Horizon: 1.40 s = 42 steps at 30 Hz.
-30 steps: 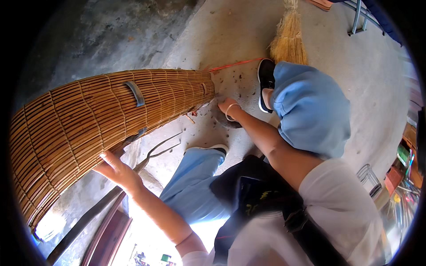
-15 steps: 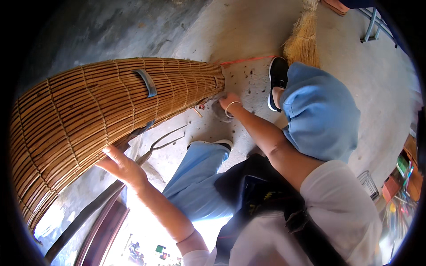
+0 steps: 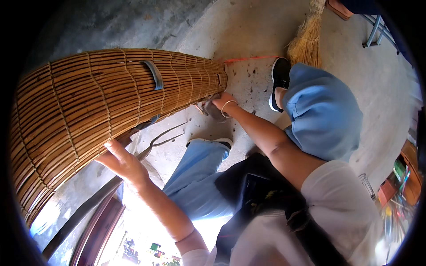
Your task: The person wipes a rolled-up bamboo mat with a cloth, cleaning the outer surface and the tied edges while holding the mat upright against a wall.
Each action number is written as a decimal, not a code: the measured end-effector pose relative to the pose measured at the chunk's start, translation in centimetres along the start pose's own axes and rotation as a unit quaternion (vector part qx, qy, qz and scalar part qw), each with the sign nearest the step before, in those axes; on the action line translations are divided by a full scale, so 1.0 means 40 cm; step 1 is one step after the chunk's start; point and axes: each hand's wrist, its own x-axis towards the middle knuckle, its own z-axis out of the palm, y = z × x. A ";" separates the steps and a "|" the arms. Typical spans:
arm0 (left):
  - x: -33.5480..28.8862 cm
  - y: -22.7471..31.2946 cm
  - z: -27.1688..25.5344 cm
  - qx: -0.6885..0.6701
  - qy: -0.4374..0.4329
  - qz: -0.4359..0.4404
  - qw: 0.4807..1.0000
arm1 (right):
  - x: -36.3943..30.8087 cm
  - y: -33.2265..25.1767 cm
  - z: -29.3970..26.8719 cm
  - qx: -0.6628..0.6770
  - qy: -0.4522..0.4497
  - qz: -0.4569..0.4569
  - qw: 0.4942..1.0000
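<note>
A long roll of thin brown slats point(image 3: 102, 97), bound with cords and grey straps, slants from the near left toward the floor at the middle. My left hand point(image 3: 126, 166) holds its near edge, the thumb on the slats and the other fingers partly hidden beneath. Low at the roll's far end is my right hand point(image 3: 225, 102), wearing a pale bracelet. Its fingers are closed on a dull grey rounded thing point(image 3: 216, 112), whose kind I cannot make out. That thing sits close against the end of the roll.
A two-pronged metal fork point(image 3: 153, 145) with a long dark handle leans below the roll. Beyond my black shoe point(image 3: 279, 75) stands a straw broom point(image 3: 306, 42). Blue metal legs point(image 3: 376, 33) and another person's foot point(image 3: 339, 9) are at the upper right. Dark crumbs dot the concrete floor point(image 3: 248, 86).
The roll has shifted slightly, its near part rising and its far end edging right. My right hand and the grey thing have moved a little left, closer to the roll's end. My left hand stays on the slats.
</note>
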 end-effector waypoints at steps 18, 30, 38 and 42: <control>0.006 -0.013 0.006 0.020 0.010 0.010 1.000 | -0.080 -0.300 -0.256 0.315 0.208 -0.359 0.854; -0.020 -0.036 0.018 0.027 -0.019 -0.002 0.999 | 0.129 -0.017 -0.217 0.047 0.222 -0.088 0.970; 0.013 -0.005 0.023 -0.070 -0.020 0.034 0.997 | -0.142 -0.329 -0.240 0.169 0.256 -0.410 0.859; 0.017 0.002 0.038 -0.133 -0.022 0.018 0.991 | -0.349 -0.551 -0.333 0.234 0.197 -0.598 0.741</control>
